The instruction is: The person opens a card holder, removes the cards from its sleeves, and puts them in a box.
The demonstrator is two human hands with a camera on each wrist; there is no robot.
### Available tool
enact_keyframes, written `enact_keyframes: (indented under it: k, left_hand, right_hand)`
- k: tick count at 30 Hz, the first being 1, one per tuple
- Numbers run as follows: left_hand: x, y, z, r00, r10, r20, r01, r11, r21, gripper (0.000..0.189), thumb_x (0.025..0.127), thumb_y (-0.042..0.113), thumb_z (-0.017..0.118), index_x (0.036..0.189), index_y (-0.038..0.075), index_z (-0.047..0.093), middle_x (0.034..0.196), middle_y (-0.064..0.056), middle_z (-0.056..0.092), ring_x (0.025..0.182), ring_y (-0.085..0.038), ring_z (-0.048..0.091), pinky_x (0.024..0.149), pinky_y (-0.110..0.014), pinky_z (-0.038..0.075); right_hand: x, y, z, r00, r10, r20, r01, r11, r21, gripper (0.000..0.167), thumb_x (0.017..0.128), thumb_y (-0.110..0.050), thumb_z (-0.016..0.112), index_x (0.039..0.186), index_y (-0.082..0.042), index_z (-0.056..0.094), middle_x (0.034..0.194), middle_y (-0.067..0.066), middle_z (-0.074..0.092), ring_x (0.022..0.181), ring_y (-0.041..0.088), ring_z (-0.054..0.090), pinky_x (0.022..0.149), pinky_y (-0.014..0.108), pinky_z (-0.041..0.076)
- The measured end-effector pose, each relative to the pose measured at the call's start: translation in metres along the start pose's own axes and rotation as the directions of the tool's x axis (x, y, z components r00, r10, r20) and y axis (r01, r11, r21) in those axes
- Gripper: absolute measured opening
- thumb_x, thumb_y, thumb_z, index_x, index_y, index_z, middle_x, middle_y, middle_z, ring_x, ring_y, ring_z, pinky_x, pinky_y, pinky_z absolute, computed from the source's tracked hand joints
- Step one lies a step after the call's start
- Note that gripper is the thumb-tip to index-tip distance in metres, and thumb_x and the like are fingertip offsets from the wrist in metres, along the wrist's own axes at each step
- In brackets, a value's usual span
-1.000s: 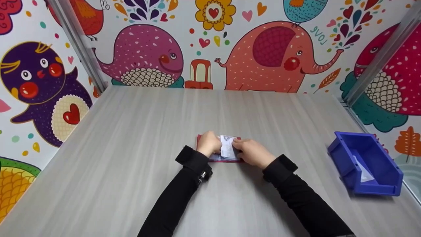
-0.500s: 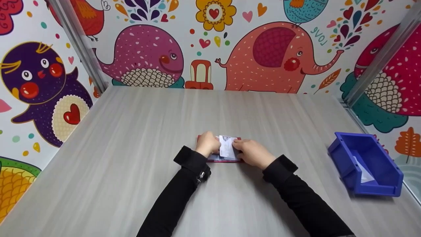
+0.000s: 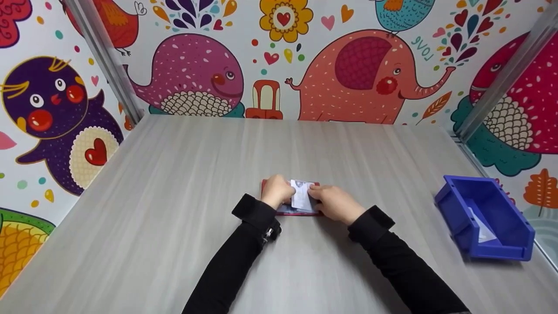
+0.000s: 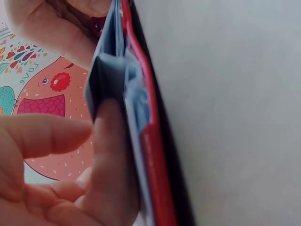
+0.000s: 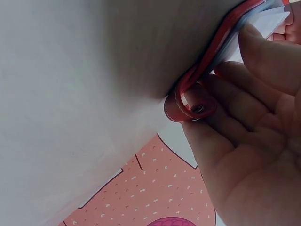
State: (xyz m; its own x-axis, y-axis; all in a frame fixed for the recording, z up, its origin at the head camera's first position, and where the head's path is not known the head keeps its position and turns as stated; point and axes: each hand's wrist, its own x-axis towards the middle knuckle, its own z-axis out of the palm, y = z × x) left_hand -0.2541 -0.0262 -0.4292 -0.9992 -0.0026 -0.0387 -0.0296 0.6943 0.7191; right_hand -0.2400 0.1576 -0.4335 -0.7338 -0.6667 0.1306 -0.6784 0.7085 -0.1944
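A red card holder (image 3: 301,214) with bluish clear sleeves lies opened out on the table at the middle of the head view. Over its right part is a white leaf or card (image 3: 301,196) with a dark mark at the top. My left hand (image 3: 277,190) is at the left part; the left wrist view shows one finger inside a sleeve (image 4: 108,68) and the thumb against its outer side, pinching it. My right hand (image 3: 338,203) grips the right edge, thumb on top of the sleeves. Its fingers lie by the curled red strap (image 5: 176,108) with a snap.
A blue bin (image 3: 499,251) stands at the table's right side, with a whitish flat piece (image 3: 481,229) inside. Printed wall panels (image 3: 279,61) with metal posts (image 3: 102,61) bound the table (image 3: 174,174) at the back and sides.
The white leaf has shifted very slightly to the left. My left hand moved a touch left and came back; my right hand stays in place on the card holder.
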Motion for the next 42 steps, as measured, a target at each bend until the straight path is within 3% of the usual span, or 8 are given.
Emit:
enact_keyframes:
  k: [12,21,28,37,42]
  left_hand:
    - [0.003,0.002,0.001,1.0,-0.011,0.016,0.01,0.998,0.061,0.033,0.076,-0.001,0.062,0.057,0.013,0.039,0.063,-0.001,0.043,0.063,-0.02,0.042,0.056,-0.029,0.035]
    - [0.003,0.001,0.001,1.0,-0.002,0.019,0.001,0.998,0.069,0.037,0.075,-0.002,0.064,0.055,0.014,0.038,0.061,0.0,0.041,0.06,-0.019,0.04,0.055,-0.029,0.034]
    - [0.003,-0.001,-0.001,0.999,-0.009,0.033,0.008,0.999,0.032,0.04,0.076,-0.003,0.063,0.054,0.015,0.036,0.057,0.002,0.036,0.056,-0.017,0.035,0.051,-0.026,0.027]
    - [0.001,-0.006,-0.006,0.999,-0.034,0.02,0.034,0.999,-0.02,0.009,0.077,0.002,0.068,0.072,0.003,0.061,0.075,-0.005,0.06,0.075,-0.023,0.058,0.07,-0.03,0.05]
    - [0.0,-0.011,-0.01,0.997,-0.062,0.051,0.068,0.991,-0.119,0.003,0.079,-0.001,0.066,0.076,-0.002,0.065,0.076,-0.007,0.061,0.067,-0.02,0.063,0.06,-0.024,0.051]
  right_hand:
    - [-0.001,0.001,0.0,1.0,-0.025,-0.013,0.025,1.0,-0.006,0.039,0.08,0.008,0.069,0.118,0.006,0.067,0.123,0.025,0.064,0.115,0.037,0.061,0.094,0.045,0.049]
    - [-0.001,0.0,0.0,1.0,-0.008,0.003,0.008,1.0,-0.011,0.04,0.082,0.006,0.069,0.122,0.006,0.066,0.125,0.025,0.063,0.116,0.038,0.06,0.096,0.046,0.048]
    - [0.0,0.0,0.001,1.0,-0.009,0.005,0.009,1.0,-0.002,0.04,0.083,0.007,0.069,0.123,0.007,0.065,0.125,0.025,0.062,0.116,0.038,0.06,0.096,0.047,0.048]
    - [0.0,0.0,-0.001,1.0,-0.013,0.015,0.012,1.0,0.006,0.04,0.084,0.006,0.069,0.124,0.007,0.064,0.126,0.025,0.062,0.116,0.038,0.06,0.095,0.047,0.049]
    - [0.0,-0.001,-0.001,1.0,0.002,0.029,-0.002,1.0,0.019,0.041,0.086,0.005,0.069,0.126,0.008,0.062,0.128,0.026,0.06,0.116,0.039,0.059,0.094,0.047,0.049]
